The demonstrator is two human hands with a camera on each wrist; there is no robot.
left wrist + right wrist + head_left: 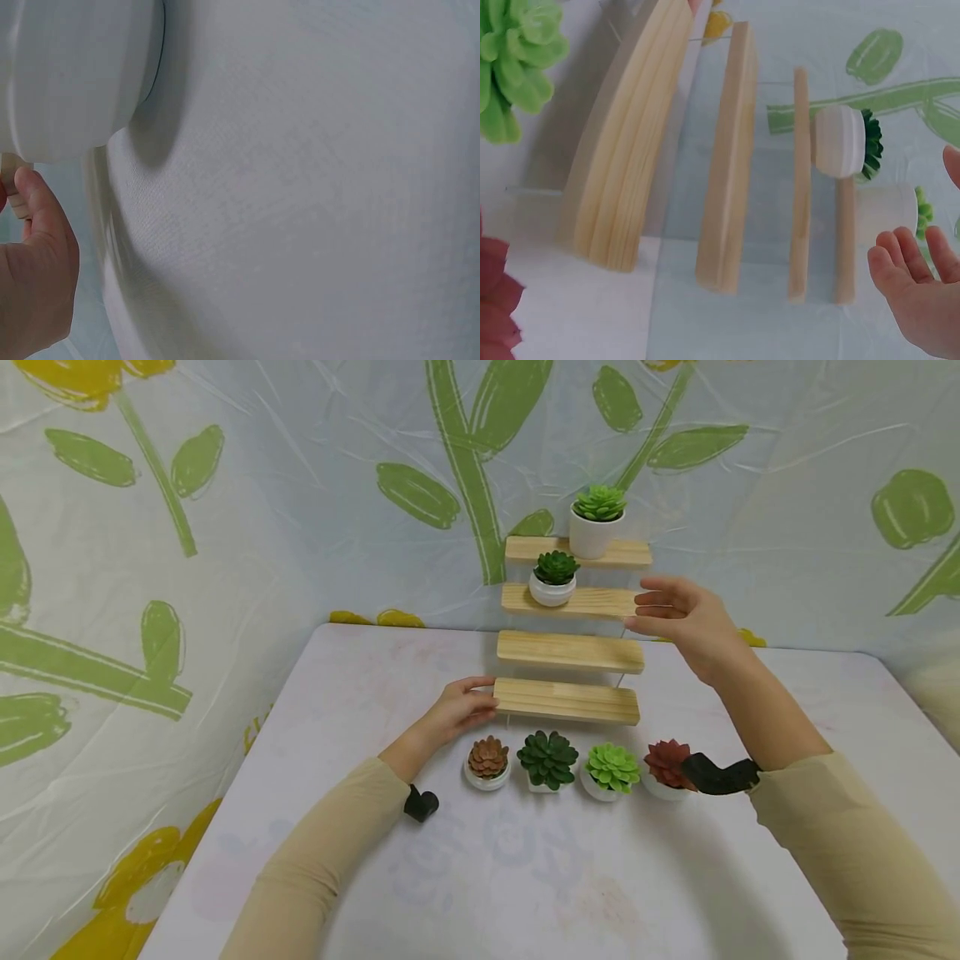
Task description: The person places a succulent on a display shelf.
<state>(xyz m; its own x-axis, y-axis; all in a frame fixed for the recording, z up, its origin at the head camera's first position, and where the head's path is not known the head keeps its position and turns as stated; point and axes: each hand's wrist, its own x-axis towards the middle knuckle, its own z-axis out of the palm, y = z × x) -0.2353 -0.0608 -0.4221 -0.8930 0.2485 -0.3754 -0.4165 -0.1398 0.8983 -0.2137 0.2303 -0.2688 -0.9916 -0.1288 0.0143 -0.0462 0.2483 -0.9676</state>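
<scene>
A four-tier wooden plant stand (568,700) rises at the back of the table. At the left end of its lowest board my left hand (453,710) grips the wood between thumb and fingers; the left wrist view shows the same hold partly behind a white pot (71,75). My right hand (697,627) is raised beside the right end of the second board from the top, fingers loosely bent and holding nothing. A dark green succulent in a white pot (552,589) stands on that board. The top board bears a light green succulent in a taller white pot (594,535).
In front of the stand is a row of potted succulents: brown (487,760), dark green (548,762), light green (612,768) and red (666,762). The black wrist-camera piece (722,774) overlaps the red one. A flower-printed sheet (300,485) hangs behind the table.
</scene>
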